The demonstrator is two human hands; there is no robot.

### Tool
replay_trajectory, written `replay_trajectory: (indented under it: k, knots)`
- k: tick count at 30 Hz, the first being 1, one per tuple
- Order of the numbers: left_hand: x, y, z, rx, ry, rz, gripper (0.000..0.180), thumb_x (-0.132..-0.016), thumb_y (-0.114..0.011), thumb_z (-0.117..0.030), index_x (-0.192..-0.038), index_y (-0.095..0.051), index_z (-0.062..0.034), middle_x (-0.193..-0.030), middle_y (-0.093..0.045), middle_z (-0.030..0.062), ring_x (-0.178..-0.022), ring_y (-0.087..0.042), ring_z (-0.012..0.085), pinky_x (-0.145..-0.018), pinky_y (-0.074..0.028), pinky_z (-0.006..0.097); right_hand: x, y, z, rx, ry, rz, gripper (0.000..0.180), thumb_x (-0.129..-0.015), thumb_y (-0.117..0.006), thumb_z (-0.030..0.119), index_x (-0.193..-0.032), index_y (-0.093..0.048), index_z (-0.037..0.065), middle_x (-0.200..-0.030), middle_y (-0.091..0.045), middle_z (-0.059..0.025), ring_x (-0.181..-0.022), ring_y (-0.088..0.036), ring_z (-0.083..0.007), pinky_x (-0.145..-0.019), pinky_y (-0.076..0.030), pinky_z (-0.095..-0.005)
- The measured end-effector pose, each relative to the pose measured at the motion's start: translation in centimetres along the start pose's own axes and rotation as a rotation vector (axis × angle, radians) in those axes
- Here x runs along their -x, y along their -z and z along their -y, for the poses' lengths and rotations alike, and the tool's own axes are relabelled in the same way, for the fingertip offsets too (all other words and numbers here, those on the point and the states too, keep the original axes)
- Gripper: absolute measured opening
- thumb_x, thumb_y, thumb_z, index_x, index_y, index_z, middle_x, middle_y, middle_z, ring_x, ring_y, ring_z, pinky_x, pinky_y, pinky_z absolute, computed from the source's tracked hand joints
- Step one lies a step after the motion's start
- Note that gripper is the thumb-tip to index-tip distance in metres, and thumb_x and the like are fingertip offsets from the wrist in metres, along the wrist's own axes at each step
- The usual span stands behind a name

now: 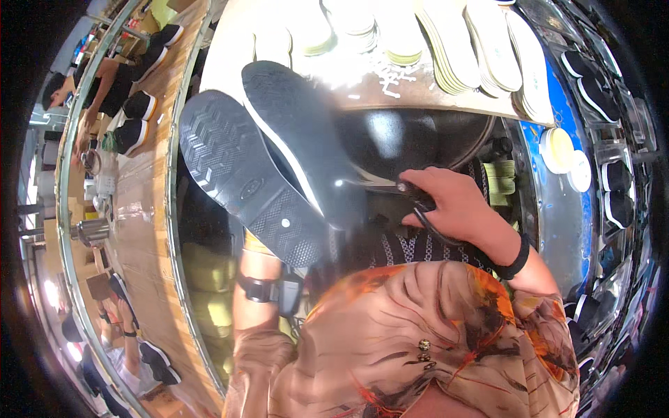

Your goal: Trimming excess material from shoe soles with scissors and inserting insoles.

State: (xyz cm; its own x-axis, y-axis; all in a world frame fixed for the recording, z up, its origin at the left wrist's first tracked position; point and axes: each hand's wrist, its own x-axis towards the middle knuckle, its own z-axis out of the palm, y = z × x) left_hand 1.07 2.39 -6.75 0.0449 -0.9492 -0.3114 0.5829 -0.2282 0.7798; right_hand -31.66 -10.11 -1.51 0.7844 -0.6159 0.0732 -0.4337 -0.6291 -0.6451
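A pair of black shoes is raised left of centre, one with its patterned tread facing up, the other showing a white edge line. My left forearm runs up beneath them. My left hand is hidden behind the shoes, which it appears to hold up. To their right, my right hand has its fingers closed round the dark handles of what looks like a pair of scissors. Its pale blade reaches left toward the shoes, and its tip is lost in blur. Behind it lies a shiny black rounded surface.
Stacks of pale insoles and scattered small white bits cover the brown bench top ahead. A blue surface on the right bears round white lids. More shoes stand on racks at right. Across a wooden-edged table at left, other people handle shoes.
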Motion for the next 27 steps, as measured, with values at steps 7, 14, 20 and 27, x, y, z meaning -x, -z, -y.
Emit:
replay_trajectory:
  k: [7,14,20,27]
  knots:
    - [-1.1,-0.7,2.6,0.358,-0.024,0.065,0.030,-0.078,-0.057,-0.004,-0.108,-0.056,-0.0019,-0.103,-0.062,0.0172,-0.093,-0.059,0.0332,-0.083,-0.047,0.040,-1.3,-0.7,0.6,0.162,0.082,-0.037,0.054,-0.066,-0.077,0.031,-0.112,-0.057,0.010,-0.080,-0.059,-0.0111,-0.072,-0.060,-0.0323,-0.064,-0.049,-0.0390]
    - [-0.9,-1.3,3.6,0.455,-0.033,0.069,0.025,-0.079,-0.057,-0.007,-0.104,-0.057,-0.0018,-0.099,-0.062,0.0180,-0.090,-0.060,0.0331,-0.080,-0.048,0.040,-0.1,-1.5,0.3,-0.077,0.088,0.010,0.048,-0.073,-0.071,0.037,-0.111,-0.056,0.011,-0.079,-0.061,-0.0145,-0.071,-0.062,-0.0348,-0.063,-0.050,-0.0427]
    - [-0.3,-1.8,4.2,0.421,-0.054,0.035,0.022,-0.079,-0.056,-0.009,-0.100,-0.059,-0.0017,-0.096,-0.062,0.0186,-0.087,-0.061,0.0330,-0.078,-0.048,0.041,0.3,0.8,2.9,0.080,0.170,-0.021,0.061,-0.061,-0.079,0.032,-0.113,-0.057,0.010,-0.079,-0.057,-0.0114,-0.074,-0.059,-0.0322,-0.064,-0.048,-0.0385]
    - [-0.4,-2.2,4.3,0.434,-0.080,0.050,0.019,-0.080,-0.056,-0.011,-0.095,-0.060,-0.0016,-0.092,-0.063,0.0194,-0.084,-0.061,0.0329,-0.076,-0.049,0.041,-1.0,0.7,4.9,0.254,0.206,0.028,0.059,-0.064,-0.077,0.035,-0.114,-0.056,0.012,-0.079,-0.055,-0.0109,-0.069,-0.058,-0.0332,-0.061,-0.047,-0.0414]
